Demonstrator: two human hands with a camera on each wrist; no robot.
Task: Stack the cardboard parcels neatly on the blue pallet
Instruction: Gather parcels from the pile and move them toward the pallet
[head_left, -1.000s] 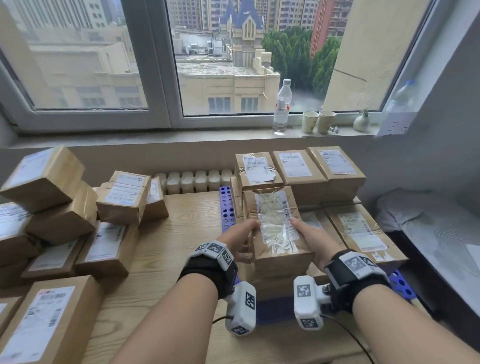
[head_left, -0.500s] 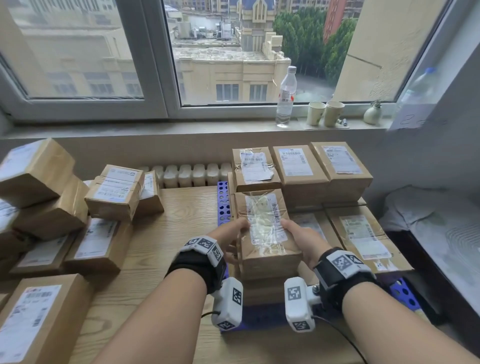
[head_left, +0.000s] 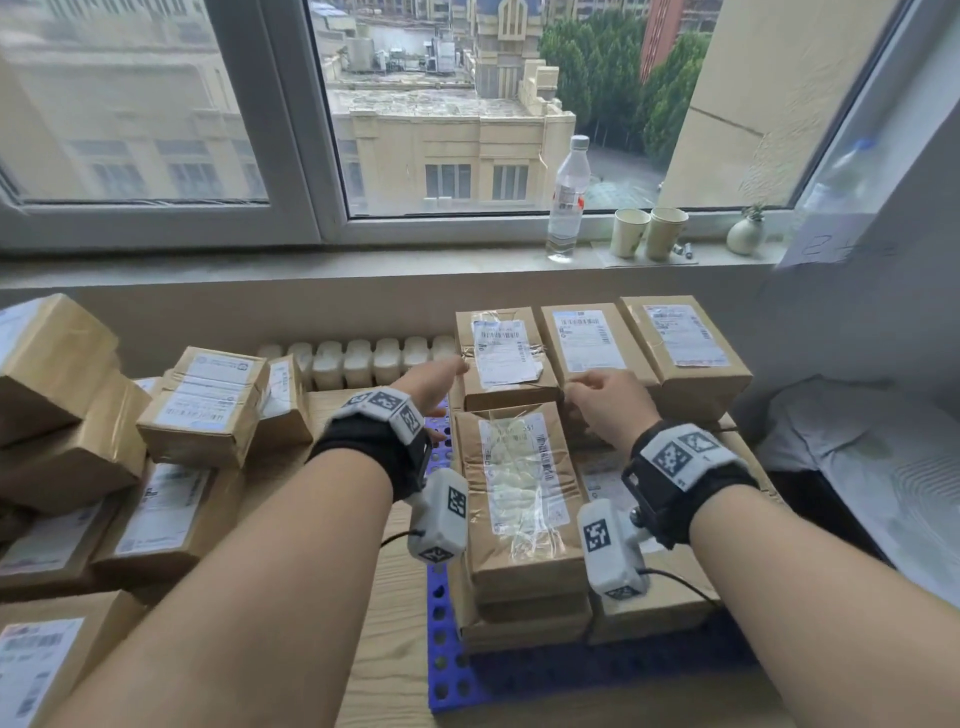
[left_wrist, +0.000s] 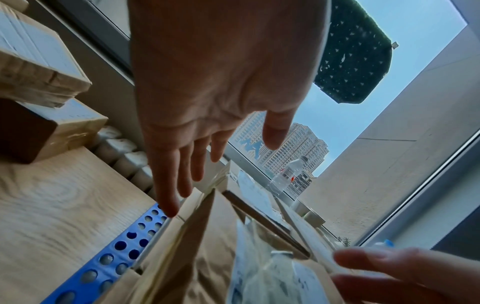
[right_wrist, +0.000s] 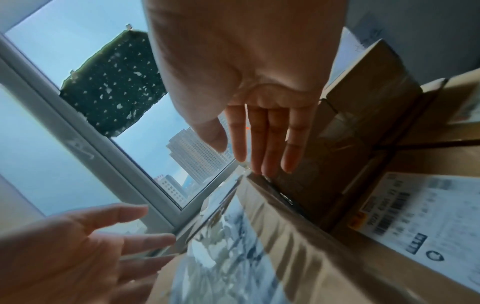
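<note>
The blue pallet (head_left: 445, 667) lies on the wooden table and carries several brown cardboard parcels in layers. A parcel with a plastic-covered label (head_left: 519, 493) lies flat on the front-left stack, and no hand holds it. Behind it sits a parcel with a wrinkled label (head_left: 506, 353). My left hand (head_left: 434, 382) is open by that rear parcel's left edge. My right hand (head_left: 597, 400) is open at its right front corner. The left wrist view shows straight fingers (left_wrist: 179, 185) close to a parcel edge (left_wrist: 197, 242) above the pallet (left_wrist: 116, 253). In the right wrist view, straight fingers (right_wrist: 265, 148) reach the parcel corner (right_wrist: 272, 236).
Loose parcels are heaped on the table's left side (head_left: 202, 405), (head_left: 57, 364), (head_left: 36, 670). A water bottle (head_left: 569, 197), two paper cups (head_left: 649, 231) and a small vase (head_left: 745, 234) stand on the windowsill. A white-covered surface (head_left: 872, 467) lies to the right.
Both hands have let go of the plastic-labelled parcel, which now rests on the front-left stack. They have moved forward to the sides of the rear parcel.
</note>
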